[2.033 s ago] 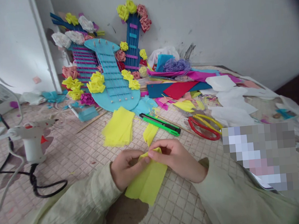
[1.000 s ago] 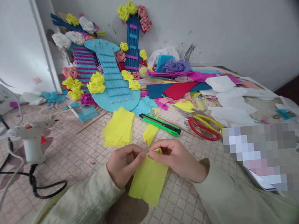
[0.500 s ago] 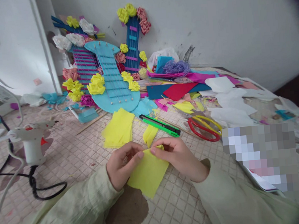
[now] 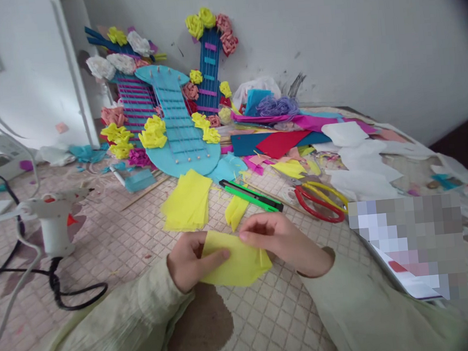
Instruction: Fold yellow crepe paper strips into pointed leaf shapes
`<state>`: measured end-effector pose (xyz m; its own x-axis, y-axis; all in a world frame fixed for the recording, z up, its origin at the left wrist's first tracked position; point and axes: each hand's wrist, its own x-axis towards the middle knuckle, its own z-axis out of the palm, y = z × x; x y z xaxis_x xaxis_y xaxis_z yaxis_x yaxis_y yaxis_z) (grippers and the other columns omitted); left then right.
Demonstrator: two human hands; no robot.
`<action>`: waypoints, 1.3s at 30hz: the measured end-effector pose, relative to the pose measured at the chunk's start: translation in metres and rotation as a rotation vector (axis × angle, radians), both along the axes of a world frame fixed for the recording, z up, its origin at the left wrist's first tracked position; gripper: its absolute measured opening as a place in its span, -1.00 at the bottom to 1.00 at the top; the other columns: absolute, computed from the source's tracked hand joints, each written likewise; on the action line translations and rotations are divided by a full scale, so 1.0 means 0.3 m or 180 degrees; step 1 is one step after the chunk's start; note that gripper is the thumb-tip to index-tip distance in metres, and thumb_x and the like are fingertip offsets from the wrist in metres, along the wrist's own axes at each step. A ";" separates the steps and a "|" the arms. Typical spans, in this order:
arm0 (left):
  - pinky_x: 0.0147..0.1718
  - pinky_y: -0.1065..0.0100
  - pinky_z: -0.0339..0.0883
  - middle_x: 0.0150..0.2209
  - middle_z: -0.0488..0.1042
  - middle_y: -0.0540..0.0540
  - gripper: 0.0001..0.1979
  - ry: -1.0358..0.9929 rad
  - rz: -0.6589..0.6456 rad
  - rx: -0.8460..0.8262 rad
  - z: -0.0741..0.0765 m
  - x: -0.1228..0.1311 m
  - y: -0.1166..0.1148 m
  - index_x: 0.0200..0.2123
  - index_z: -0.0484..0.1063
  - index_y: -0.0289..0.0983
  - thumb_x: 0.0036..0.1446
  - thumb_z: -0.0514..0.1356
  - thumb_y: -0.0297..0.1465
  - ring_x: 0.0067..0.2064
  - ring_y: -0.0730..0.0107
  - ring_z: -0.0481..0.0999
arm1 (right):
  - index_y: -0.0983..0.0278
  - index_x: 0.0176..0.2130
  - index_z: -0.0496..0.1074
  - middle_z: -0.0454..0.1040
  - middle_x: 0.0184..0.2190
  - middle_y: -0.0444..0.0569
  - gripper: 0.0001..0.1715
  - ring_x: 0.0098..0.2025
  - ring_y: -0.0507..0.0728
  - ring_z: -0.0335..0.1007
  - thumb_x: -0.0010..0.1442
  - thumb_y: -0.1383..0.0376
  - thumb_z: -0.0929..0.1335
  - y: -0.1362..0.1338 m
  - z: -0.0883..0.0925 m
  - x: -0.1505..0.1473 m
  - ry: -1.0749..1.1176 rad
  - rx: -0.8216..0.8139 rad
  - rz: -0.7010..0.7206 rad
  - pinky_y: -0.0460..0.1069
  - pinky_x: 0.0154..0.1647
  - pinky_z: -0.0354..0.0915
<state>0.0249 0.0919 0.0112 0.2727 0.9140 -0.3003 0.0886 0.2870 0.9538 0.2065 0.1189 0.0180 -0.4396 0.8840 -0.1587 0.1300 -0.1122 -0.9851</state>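
Observation:
Both hands hold one square of yellow crepe paper (image 4: 236, 265) just above the table. My left hand (image 4: 194, 260) pinches its left side, thumb on the front face and fingers behind, partly hidden. My right hand (image 4: 283, 241) grips the upper right edge between thumb and fingers; the paper's right side shows a narrow fold. Beyond the hands lie a stack of yellow paper sheets (image 4: 187, 201), a small folded yellow piece (image 4: 236, 211) and a green utility knife (image 4: 252, 196). Red and yellow scissors (image 4: 320, 203) rest to the right of the knife.
A white glue gun (image 4: 56, 224) with its cord stands at left. Decorated paper guitars, one light blue (image 4: 176, 123), lean at the back. White paper sheets (image 4: 359, 159), coloured scraps and purple yarn (image 4: 277, 106) lie at the back right. A blurred-out object (image 4: 408, 247) is at right.
The yellow paper has been turned in my hands, its free corner swinging up from below. My left hand now grips its side, while the right hand stays near the upper edge.

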 end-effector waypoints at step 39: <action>-0.21 0.18 0.07 -0.27 0.43 -0.07 -0.79 0.2469 -0.0728 0.3508 -0.089 -0.020 0.030 -0.30 0.44 -0.17 -0.03 0.08 -0.40 -0.22 0.25 0.34 | 0.26 -0.49 0.35 0.21 -0.62 -0.17 -0.91 -0.55 -0.01 0.13 0.01 0.38 0.27 0.003 -0.065 -0.015 -0.1969 0.2184 -0.0307 -0.09 -0.51 0.09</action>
